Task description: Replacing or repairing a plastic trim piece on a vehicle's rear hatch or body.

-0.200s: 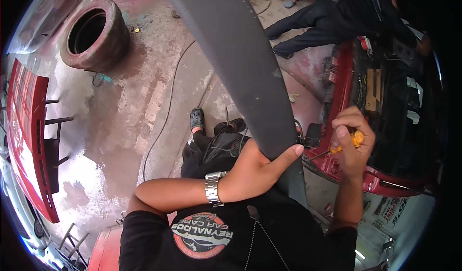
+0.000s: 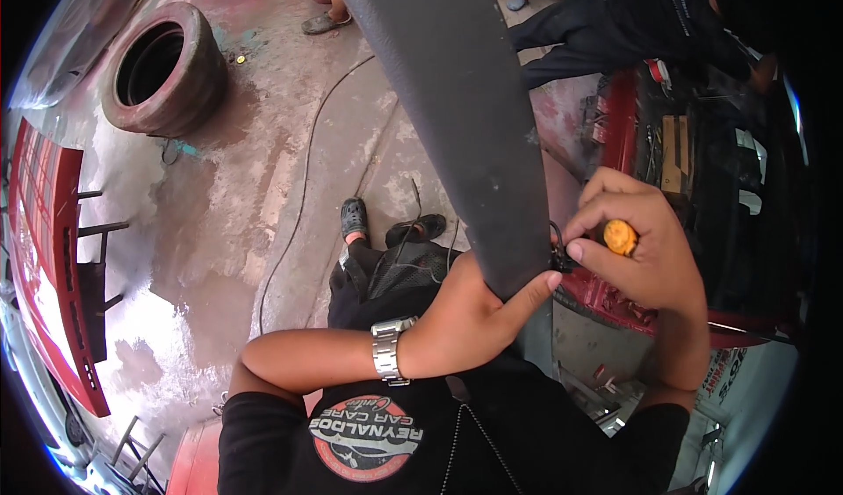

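A long dark grey textured panel (image 2: 452,117) runs from the top down to my waist. My left hand (image 2: 474,319), with a silver watch on the wrist, grips its lower end, thumb along the edge. Beside the thumb sit a small black fitting (image 2: 562,258) and a short black cable. My right hand (image 2: 632,249) is curled around the screwdriver's yellow handle (image 2: 620,238), with the thumb and index fingertips at the cable beside the fitting. The screwdriver's tip is out of sight behind the hand.
A worn tyre (image 2: 189,73) lies upper left. A red body panel (image 2: 57,267) rests on a black stand at left. A red car (image 2: 625,117) is at right, where a co-worker (image 2: 615,21) in dark clothes works. Another person's foot (image 2: 320,23) shows at top. A cable (image 2: 307,161) crosses the floor.
My right hand has moved up and turned, bringing the screwdriver handle end-on and the fingertips to the fitting. The panel's upper part has swung right, and the other person's foot now shows.
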Tool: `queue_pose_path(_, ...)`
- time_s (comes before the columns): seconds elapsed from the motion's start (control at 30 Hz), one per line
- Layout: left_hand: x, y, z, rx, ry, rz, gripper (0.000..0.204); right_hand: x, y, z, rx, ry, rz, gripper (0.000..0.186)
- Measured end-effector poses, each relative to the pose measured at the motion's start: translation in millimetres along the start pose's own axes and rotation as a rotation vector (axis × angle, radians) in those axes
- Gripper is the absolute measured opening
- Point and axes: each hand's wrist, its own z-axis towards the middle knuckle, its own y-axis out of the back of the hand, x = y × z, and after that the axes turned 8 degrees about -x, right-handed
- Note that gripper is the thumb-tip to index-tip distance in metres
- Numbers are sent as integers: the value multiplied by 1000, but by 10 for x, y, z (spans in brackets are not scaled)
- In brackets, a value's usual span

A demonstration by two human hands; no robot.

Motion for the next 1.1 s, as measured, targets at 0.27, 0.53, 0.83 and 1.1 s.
queue_pose_path(0.27,-64,-15,-33,20,-34,97,27,231,108,223,284,-138,-64,7)
queue_pose_path(0.53,8,-35,-1,-67,-112,86,19,237,105,246,291,-138,-94,7)
queue_pose_path(0.83,-21,-21,46,-54,-49,-7,21,248,125,183,219,-124,-86,6)
queue_pose_path(1.1,78,20,106,38,1,-184,20,608,556,-110,-121,-130,-26,19)
